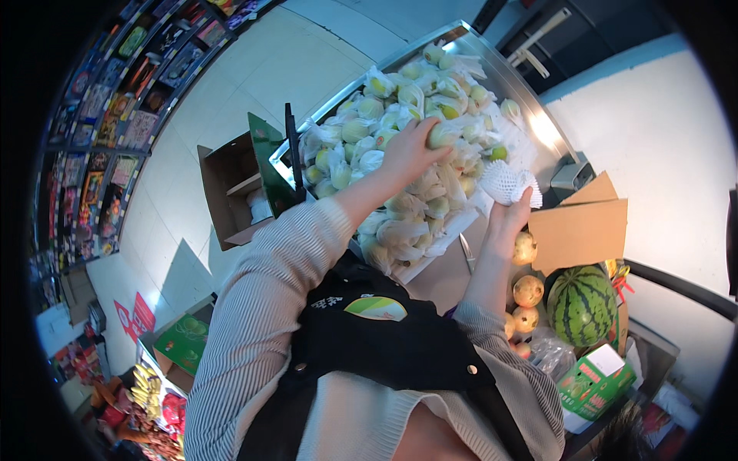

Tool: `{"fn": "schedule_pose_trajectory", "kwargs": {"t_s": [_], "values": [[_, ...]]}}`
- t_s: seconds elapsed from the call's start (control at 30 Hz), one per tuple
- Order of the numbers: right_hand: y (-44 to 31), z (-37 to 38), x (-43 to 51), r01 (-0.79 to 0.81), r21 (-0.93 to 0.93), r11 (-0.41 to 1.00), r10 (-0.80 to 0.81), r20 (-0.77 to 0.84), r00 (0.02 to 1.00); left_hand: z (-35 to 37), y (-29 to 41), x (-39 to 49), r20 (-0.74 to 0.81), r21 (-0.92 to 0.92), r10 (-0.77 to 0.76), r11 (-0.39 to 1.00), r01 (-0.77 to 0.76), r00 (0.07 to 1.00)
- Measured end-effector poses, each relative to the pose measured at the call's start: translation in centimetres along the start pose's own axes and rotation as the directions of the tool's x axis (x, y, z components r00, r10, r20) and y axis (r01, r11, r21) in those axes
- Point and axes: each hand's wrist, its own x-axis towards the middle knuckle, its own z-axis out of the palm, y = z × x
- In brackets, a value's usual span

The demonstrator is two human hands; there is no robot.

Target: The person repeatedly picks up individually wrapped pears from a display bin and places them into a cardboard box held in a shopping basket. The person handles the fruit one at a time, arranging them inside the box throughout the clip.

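A metal-edged tray (533, 109) holds a heap of round green fruit in thin white wrappings (369, 106). My left hand (415, 147) reaches over the heap, its thumb and fingers around a pale green wrapped fruit (442, 135). Over the tray's right side, my right hand (510, 210) holds a white foam net sleeve (507, 183); whether a fruit is inside it I cannot tell. A knife (467, 250) lies on the surface beside my right forearm.
At the right are an open cardboard box (582, 230), several pomegranates (527, 291), a watermelon (581, 305) and a green carton (597, 386). Left of the tray stands an open box (230, 190). Shelves of packaged goods (109, 109) line the far left. Bananas (146, 389) lie at lower left.
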Motion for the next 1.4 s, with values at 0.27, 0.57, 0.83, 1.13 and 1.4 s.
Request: {"fn": "schedule_pose_trajectory", "kwargs": {"t_s": [0.27, 0.57, 0.83, 1.13, 1.4], "values": [[1.4, 7.8, -9.1, 0.043, -0.235, 0.971, -0.002, 0.175, 0.985, 1.3, -6.5, 3.2, 0.148, 0.119, 0.025, 0.992, -0.043, 0.989], [13.5, 16.8, -21.9, 0.618, -0.669, 0.414, 0.451, 0.74, 0.499, -17.4, -5.7, -15.5, 0.383, -0.884, -0.3, 0.157, 0.441, 0.874], [29.6, 23.3, -29.2, 0.404, -0.823, 0.4, 0.904, 0.427, -0.024, -34.1, -20.2, -29.4, -0.223, -0.881, -0.919, 0.333, 0.337, 0.325], [53.4, 10.8, -20.5, 0.521, -0.698, -0.491, 0.818, -0.164, 0.551, -32.2, -43.7, -30.6, -0.372, -0.608, -0.896, 0.433, 0.665, 0.244], [59.4, 9.4, -19.9, 0.496, -0.645, -0.581, 0.741, -0.166, 0.651, -27.6, -36.6, -28.6, -0.15, -0.295, -0.802, 0.595, 0.748, 0.578]]}}
